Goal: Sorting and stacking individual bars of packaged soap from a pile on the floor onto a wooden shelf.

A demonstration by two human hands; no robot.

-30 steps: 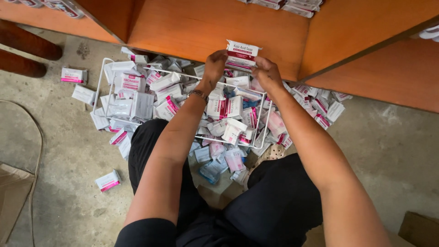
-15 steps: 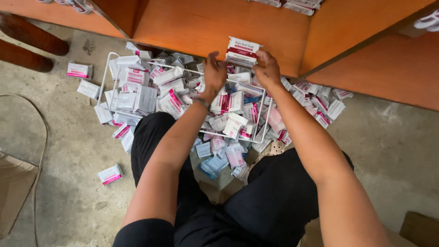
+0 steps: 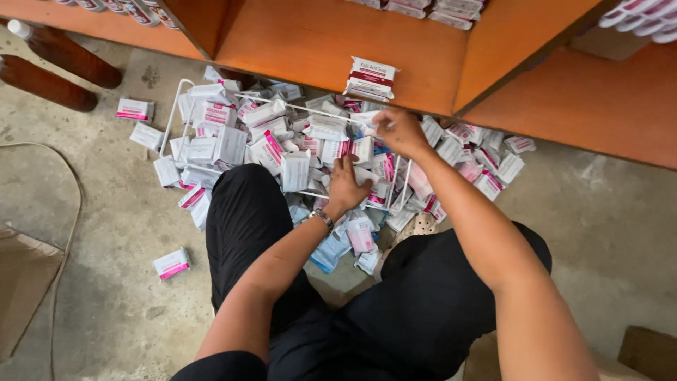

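left hand: fingers spreading, pressing down into the pile of small boxes; not gripping anything clearly
right hand: fingers curling onto a small white box, pinching its edge at the pile's far side
pile: lying under and around both sets of fingertips, filling a white wire basket, spilling past it
small stack of boxes: sitting just beyond the right fingers on the orange wooden shelf
floor: bare grey concrete, stray box lying well left of the fingers
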